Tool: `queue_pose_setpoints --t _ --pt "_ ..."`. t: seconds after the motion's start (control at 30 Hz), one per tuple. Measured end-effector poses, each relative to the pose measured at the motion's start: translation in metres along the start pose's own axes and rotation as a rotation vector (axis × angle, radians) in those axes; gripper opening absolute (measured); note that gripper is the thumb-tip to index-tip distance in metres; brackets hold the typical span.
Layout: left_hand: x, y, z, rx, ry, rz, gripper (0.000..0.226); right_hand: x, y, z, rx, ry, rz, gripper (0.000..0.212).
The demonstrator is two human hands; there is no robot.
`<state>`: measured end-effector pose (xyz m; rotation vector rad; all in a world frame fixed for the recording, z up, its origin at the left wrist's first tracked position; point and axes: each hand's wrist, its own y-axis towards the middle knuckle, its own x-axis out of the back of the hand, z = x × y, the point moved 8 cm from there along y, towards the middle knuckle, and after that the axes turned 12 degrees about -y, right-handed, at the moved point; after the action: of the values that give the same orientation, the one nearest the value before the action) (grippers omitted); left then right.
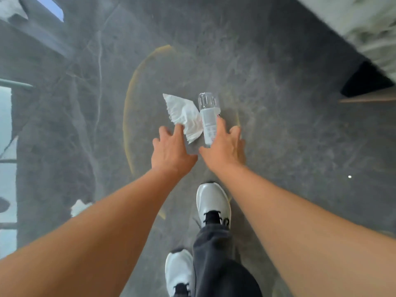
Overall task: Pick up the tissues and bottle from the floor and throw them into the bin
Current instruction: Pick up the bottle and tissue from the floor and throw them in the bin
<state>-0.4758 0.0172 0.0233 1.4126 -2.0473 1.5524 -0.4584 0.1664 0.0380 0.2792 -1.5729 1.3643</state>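
A crumpled white tissue (184,115) lies on the grey marble floor, touching a clear plastic bottle (207,118) that lies on its side to its right. My left hand (171,150) reaches down with fingers spread, its fingertips at the tissue's near edge. My right hand (225,146) is spread over the bottle's near end, with one fingertip on its right side. Neither hand has closed on anything. A second white tissue (79,207) lies on the floor at the lower left, partly hidden behind my left forearm.
My two white shoes (213,202) and dark trousers (216,262) stand just below the hands. A pale furniture edge with a dark gap (364,82) runs along the upper right. Glass and frames (8,125) line the left side. No bin is in view.
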Motion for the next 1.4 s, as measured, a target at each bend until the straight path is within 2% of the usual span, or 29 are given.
queue_pose_setpoints --t 0.07,0.1,0.13,0.23,0.3,0.33,0.4,0.5,0.6,0.7,0.73,0.8,0.87,0.93,1.03,1.13,1.23,1.4 --pt "-0.023 0.058 0.006 -0.091 0.122 -0.021 0.087 -0.038 0.050 0.004 0.001 0.004 -0.028 0.077" --pt "-0.037 0.085 0.009 -0.136 0.198 -0.008 0.090 -0.057 0.071 0.004 0.028 0.025 -0.042 0.077" --pt "-0.049 0.106 0.012 -0.178 0.253 -0.003 0.084 -0.072 0.085 0.004 0.088 0.042 -0.073 0.079" --pt "-0.068 0.122 0.019 -0.276 0.276 -0.037 0.035 -0.095 0.086 0.003 0.257 0.006 -0.155 0.086" --pt "-0.074 0.107 0.022 -0.254 0.197 0.050 0.013 -0.100 0.072 -0.009 0.264 -0.003 -0.086 0.084" --pt "-0.077 0.095 0.027 -0.210 0.188 0.114 0.011 -0.099 0.064 -0.019 0.253 0.006 -0.026 0.082" --pt "-0.055 0.067 0.022 -0.141 0.218 0.176 0.012 -0.066 0.044 -0.038 0.228 0.000 0.052 0.078" --pt "-0.046 0.057 0.038 -0.063 0.220 0.108 0.028 -0.061 0.038 -0.063 0.158 -0.036 0.149 0.076" --pt "-0.033 0.065 0.015 -0.102 0.238 0.031 0.062 -0.032 0.042 -0.073 0.125 -0.039 0.090 0.076" --pt "-0.050 0.094 0.002 -0.051 0.236 0.075 0.089 -0.032 0.055 -0.078 0.116 -0.022 0.024 0.076" --pt "-0.062 0.101 0.005 -0.014 0.246 0.103 0.089 -0.041 0.057 -0.078 0.114 -0.008 0.025 0.076" --pt "-0.083 0.103 0.009 -0.021 0.284 0.098 0.073 -0.064 0.054 -0.079 0.097 0.054 0.036 0.078" --pt "-0.094 0.093 0.010 -0.150 0.374 0.009 0.043 -0.085 0.043 -0.080 0.078 0.111 0.046 0.081" --pt "-0.110 0.075 0.016 -0.267 0.471 0.061 0.021 -0.100 0.027 -0.080 0.094 0.103 0.079 0.083" --pt "-0.115 0.044 0.037 -0.220 0.410 0.252 0.020 -0.103 0.003 -0.085 0.125 0.085 0.182 0.080" --pt "-0.088 0.014 0.043 -0.124 0.289 0.205 0.018 -0.081 -0.012 -0.095 0.087 0.093 0.220 0.076" --pt "-0.063 -0.015 0.023 -0.170 0.322 0.206 0.022 -0.041 -0.025 -0.103 0.039 0.098 0.126 0.075" --pt "-0.024 -0.071 -0.034 -0.328 0.388 0.158 0.028 0.020 -0.081 -0.126 -0.064 0.273 -0.031 0.073"
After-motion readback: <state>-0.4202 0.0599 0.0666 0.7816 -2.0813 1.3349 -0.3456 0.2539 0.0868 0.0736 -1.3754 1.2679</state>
